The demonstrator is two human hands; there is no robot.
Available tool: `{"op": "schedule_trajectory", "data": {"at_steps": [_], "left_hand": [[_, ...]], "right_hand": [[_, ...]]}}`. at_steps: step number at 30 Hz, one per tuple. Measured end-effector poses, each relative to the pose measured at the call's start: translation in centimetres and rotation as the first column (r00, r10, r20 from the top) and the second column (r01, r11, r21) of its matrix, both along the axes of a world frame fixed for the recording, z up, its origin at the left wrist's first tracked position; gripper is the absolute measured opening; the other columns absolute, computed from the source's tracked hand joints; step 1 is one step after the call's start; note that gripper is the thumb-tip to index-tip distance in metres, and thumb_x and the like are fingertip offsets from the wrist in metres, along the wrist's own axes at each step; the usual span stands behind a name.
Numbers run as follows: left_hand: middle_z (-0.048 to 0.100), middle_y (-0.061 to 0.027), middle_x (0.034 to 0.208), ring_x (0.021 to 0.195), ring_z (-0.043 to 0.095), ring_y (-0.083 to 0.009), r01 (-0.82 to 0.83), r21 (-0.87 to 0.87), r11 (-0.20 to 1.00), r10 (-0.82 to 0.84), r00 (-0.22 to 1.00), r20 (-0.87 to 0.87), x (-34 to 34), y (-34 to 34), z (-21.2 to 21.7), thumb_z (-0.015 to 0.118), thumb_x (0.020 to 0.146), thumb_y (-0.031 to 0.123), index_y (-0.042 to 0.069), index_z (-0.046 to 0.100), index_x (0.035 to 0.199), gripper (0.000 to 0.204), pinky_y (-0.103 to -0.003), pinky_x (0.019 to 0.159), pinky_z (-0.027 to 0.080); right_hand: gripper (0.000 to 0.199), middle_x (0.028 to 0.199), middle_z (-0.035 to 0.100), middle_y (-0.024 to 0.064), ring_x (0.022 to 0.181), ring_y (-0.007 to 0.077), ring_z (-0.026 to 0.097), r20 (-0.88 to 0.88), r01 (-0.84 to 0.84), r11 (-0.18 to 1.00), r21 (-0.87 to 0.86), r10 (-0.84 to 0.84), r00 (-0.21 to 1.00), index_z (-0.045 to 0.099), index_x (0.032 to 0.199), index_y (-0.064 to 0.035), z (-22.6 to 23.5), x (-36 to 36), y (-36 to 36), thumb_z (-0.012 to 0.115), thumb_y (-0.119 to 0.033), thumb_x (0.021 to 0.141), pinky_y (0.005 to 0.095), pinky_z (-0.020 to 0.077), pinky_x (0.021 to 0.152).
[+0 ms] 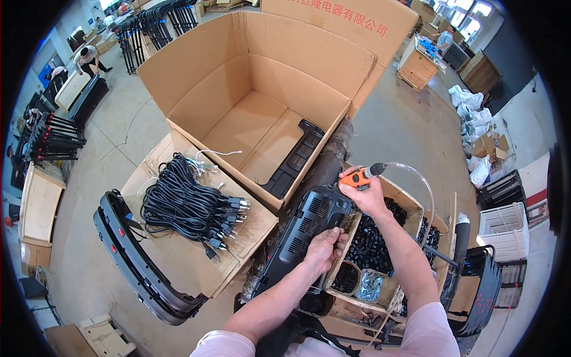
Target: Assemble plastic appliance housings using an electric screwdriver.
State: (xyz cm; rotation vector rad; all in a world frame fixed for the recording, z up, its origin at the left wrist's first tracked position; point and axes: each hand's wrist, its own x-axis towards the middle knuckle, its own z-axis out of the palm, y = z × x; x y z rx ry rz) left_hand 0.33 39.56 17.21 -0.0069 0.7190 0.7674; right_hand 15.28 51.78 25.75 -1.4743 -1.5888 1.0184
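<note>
My right hand (370, 193) is wrapped round an orange and black power screwdriver (355, 178) with a clear hose on its end. Its tip is hidden near the upper end of a long black plastic cover (306, 229) with vent slots. My left hand (326, 249) lies at the cover's right edge, beside the wooden bin (347, 245). Its fingers are curled closed; what they hold, if anything, is hidden. Many small black plastic parts (372, 247) fill the bin. Silvery screws (370, 284) sit in a small compartment nearest me, next to a round container of dark bits (345, 278).
A large open cardboard box (238, 77) stands ahead, with one black plastic part (295, 159) inside. At left, bundled black cables (184, 199) lie on cardboard (196, 262), beside curved black parts (140, 271). White crates (502, 229) stand at right. People work far off.
</note>
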Motion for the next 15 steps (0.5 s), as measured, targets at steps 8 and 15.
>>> {"op": "schedule_trajectory", "data": {"at_steps": [8, 15], "left_hand": [[0.063, 0.0002, 0.084, 0.066, 0.055, -0.0124, -0.153, -0.103, 0.983, 0.150, 0.988, -0.037, -1.0, 1.7, 0.2, 0.061, 0.108, 0.033, 0.011, 0.064, 0.105, 0.023, -0.026, 0.055, 0.045], [0.059, 0.0019, 0.085, 0.069, 0.052, -0.0116, -0.352, -0.220, 0.910, 0.382, 0.918, 0.112, -2.1, 4.1, 0.0, 0.055, 0.111, 0.033, 0.012, 0.061, 0.109, 0.022, -0.024, 0.058, 0.044]], "right_hand": [[0.044, 0.115, 0.073, 0.0092, 0.108, 0.0162, 0.068, -0.204, 0.091, 0.993, 0.080, -0.073, 0.976, 0.064, 0.124, -0.0007, 1.0, -1.4, -2.6, 0.083, -0.007, 0.085, 0.0326, 0.0543, 0.099], [0.048, 0.122, 0.073, 0.0149, 0.117, 0.0208, 0.068, -0.284, -0.067, 0.997, 0.045, 0.077, 0.956, 0.058, 0.129, 0.0005, 5.1, -2.4, -7.2, 0.080, -0.001, 0.086, 0.0371, 0.0546, 0.104]]}}
